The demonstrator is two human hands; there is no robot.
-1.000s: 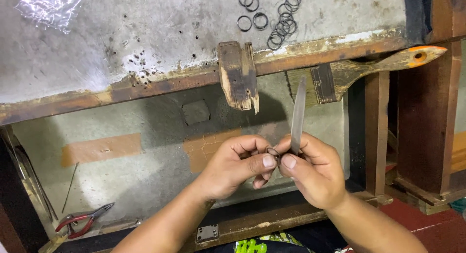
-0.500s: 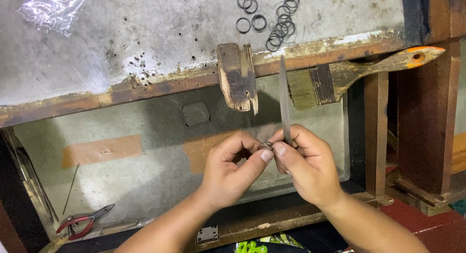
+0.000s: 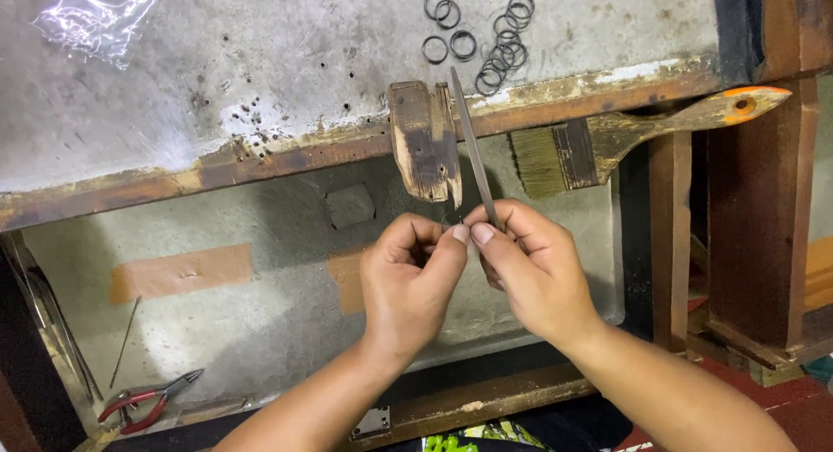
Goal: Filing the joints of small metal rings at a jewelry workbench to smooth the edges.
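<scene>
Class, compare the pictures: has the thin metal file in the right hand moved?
Yes. The metal file in the right hand has tilted leftward; its tip now lies beside the worn wooden block, farther from the paintbrush.

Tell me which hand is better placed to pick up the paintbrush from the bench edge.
Probably the right hand: the paintbrush lies up on its side, but it holds a thin metal file. The left hand sits farther away.
</scene>
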